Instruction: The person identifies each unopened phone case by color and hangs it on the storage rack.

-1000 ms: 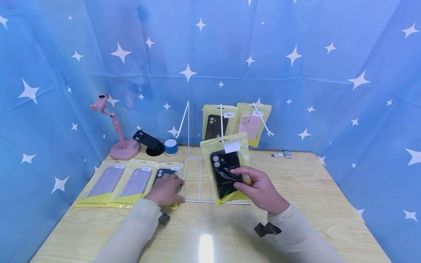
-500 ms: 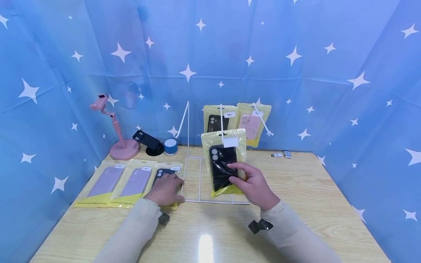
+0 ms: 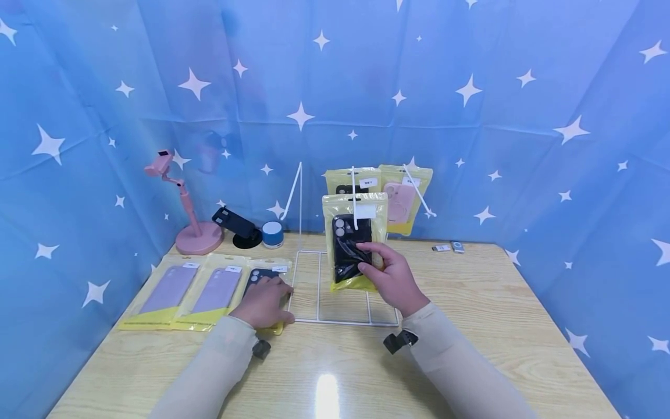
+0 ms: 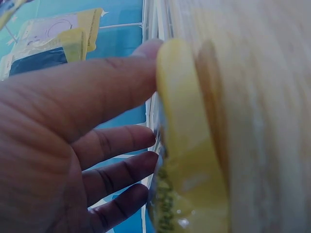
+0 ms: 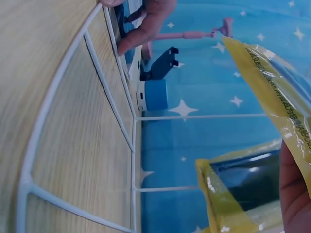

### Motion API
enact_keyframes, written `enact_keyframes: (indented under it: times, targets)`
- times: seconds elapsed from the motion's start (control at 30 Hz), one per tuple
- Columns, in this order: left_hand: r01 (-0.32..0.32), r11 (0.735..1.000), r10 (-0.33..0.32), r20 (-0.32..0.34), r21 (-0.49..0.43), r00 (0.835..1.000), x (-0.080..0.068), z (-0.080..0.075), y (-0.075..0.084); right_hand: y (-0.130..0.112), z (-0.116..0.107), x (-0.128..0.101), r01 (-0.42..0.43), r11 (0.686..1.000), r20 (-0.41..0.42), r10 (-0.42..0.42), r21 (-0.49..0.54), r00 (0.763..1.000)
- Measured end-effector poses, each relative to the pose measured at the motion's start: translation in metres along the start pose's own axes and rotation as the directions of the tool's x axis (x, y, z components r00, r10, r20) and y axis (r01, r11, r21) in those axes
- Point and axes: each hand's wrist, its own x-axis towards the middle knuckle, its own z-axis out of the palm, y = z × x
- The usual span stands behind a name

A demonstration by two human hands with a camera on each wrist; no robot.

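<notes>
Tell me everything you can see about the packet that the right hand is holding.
The packet is a glossy plastic pouch, clear in front with yellow edges and a white label at the top. Inside is a black phone case with camera holes at its upper left. The right hand pinches its lower right part and holds it upright above the white wire rack, clear of the table. Its top sits at the rack's middle hook; whether it hangs there I cannot tell.
</notes>
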Motion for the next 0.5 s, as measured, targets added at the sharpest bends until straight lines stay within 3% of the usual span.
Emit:
enact_keyframes:
  times: [0.5]
  targets:
    - [0.011,1.000,-0.011,-0.004,-0.010,1.000,0.000,0.000,0.001,0.011,0.002,0.035,-0.046,0.999,-0.017,0.047,0.023,0.999]
